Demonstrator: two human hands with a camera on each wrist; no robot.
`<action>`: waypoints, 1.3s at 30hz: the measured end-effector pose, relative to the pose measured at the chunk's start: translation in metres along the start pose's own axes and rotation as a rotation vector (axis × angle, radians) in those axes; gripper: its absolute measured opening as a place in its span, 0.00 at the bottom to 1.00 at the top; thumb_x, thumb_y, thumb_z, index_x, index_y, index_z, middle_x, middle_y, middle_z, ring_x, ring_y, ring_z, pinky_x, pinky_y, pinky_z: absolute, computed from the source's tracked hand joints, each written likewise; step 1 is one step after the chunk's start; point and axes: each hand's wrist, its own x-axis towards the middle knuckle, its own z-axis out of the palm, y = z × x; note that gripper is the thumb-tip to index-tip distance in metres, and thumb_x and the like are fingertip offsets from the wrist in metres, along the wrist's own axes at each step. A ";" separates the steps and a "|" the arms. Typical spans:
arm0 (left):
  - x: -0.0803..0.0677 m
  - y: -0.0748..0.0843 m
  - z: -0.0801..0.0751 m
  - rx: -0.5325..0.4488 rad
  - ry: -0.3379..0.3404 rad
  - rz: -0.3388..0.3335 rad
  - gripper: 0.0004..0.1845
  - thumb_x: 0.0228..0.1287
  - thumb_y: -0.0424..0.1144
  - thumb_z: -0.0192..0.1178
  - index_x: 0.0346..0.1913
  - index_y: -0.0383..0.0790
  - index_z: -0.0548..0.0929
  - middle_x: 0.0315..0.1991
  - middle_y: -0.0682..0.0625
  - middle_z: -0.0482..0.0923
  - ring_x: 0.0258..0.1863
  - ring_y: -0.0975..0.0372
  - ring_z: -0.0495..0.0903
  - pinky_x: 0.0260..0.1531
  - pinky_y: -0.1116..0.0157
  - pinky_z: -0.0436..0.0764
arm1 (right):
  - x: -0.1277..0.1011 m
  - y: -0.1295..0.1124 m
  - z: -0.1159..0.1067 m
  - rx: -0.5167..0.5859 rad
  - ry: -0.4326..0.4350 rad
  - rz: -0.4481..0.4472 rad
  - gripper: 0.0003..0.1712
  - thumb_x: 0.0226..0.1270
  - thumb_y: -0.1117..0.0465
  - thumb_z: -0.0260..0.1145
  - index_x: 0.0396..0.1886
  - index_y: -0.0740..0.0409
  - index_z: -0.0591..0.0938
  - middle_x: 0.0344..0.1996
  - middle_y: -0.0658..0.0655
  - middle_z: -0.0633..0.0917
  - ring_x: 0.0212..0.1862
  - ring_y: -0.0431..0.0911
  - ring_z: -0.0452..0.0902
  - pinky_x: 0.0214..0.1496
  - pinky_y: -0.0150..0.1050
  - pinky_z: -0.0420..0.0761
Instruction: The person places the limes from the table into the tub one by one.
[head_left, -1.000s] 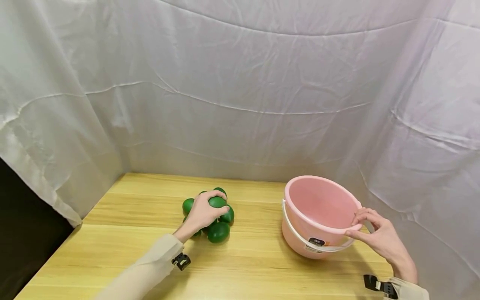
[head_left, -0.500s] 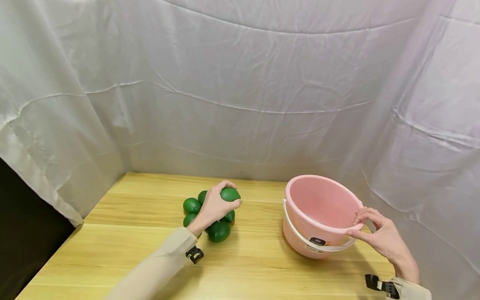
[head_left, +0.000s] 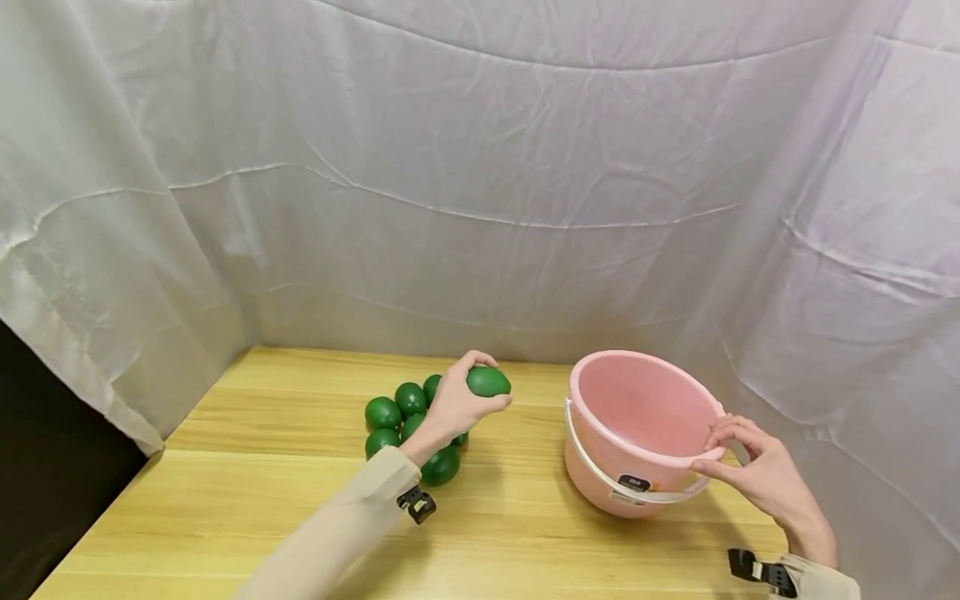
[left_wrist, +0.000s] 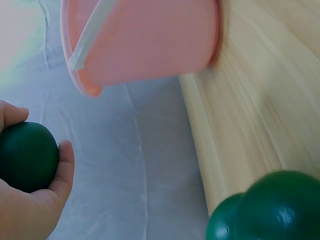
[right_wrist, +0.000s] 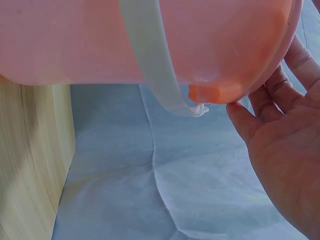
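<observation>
The left hand [head_left: 455,403] curls its fingers and thumb around a smooth, dark green, egg-shaped plastic fruit [head_left: 488,381] and holds it in the air, above the wooden table and between the pile it hangs over and the bucket. The left wrist view shows the same fruit [left_wrist: 26,156] cupped between thumb and fingertips. Just below and behind this hand lies a cluster of matching green fruits [head_left: 397,411] resting on the light, wood-grained tabletop [head_left: 247,467], touching one another.

The right hand [head_left: 757,475] pinches the near right rim of a round pink plastic bucket [head_left: 637,433], thumb outside and fingers hooked over the edge. In the right wrist view the fingers [right_wrist: 272,92] press against the bucket's lip, beside the end of its white plastic handle [right_wrist: 150,60], which hangs down along the wall. The bucket stands upright on the table, to the right of the held fruit and apart from it.

A creased white cloth backdrop [head_left: 480,167] surrounds the table on three sides.
</observation>
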 end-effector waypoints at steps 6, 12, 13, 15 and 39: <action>0.000 0.007 0.007 -0.032 0.002 -0.037 0.25 0.52 0.45 0.74 0.50 0.51 0.73 0.45 0.46 0.77 0.28 0.58 0.84 0.28 0.61 0.84 | 0.001 0.000 0.004 0.011 -0.005 0.007 0.16 0.42 0.77 0.78 0.29 0.60 0.81 0.38 0.47 0.80 0.52 0.36 0.71 0.60 0.18 0.66; -0.003 0.015 0.022 0.013 -0.014 -0.014 0.25 0.50 0.51 0.75 0.51 0.58 0.76 0.48 0.50 0.79 0.35 0.59 0.82 0.32 0.62 0.82 | -0.002 -0.002 0.000 0.001 0.009 0.003 0.17 0.41 0.78 0.78 0.28 0.60 0.81 0.38 0.47 0.80 0.52 0.35 0.71 0.60 0.17 0.65; -0.002 0.016 0.024 0.029 -0.017 -0.005 0.25 0.50 0.52 0.75 0.52 0.60 0.77 0.48 0.51 0.79 0.37 0.59 0.81 0.33 0.62 0.82 | -0.002 -0.002 0.000 -0.001 0.010 0.001 0.17 0.41 0.78 0.78 0.28 0.60 0.81 0.38 0.47 0.79 0.52 0.35 0.71 0.60 0.17 0.65; -0.001 0.018 0.028 0.054 -0.022 0.010 0.25 0.50 0.54 0.74 0.52 0.64 0.77 0.48 0.52 0.79 0.38 0.58 0.81 0.34 0.62 0.81 | -0.001 -0.001 0.000 -0.001 0.009 0.004 0.17 0.41 0.78 0.78 0.28 0.60 0.81 0.38 0.46 0.80 0.52 0.35 0.71 0.61 0.17 0.65; 0.010 0.038 0.061 0.034 -0.081 0.142 0.27 0.54 0.48 0.72 0.58 0.63 0.75 0.48 0.52 0.82 0.36 0.62 0.81 0.33 0.66 0.82 | 0.000 0.002 0.002 -0.001 0.005 0.004 0.17 0.42 0.77 0.78 0.28 0.59 0.81 0.40 0.49 0.79 0.53 0.35 0.70 0.60 0.17 0.65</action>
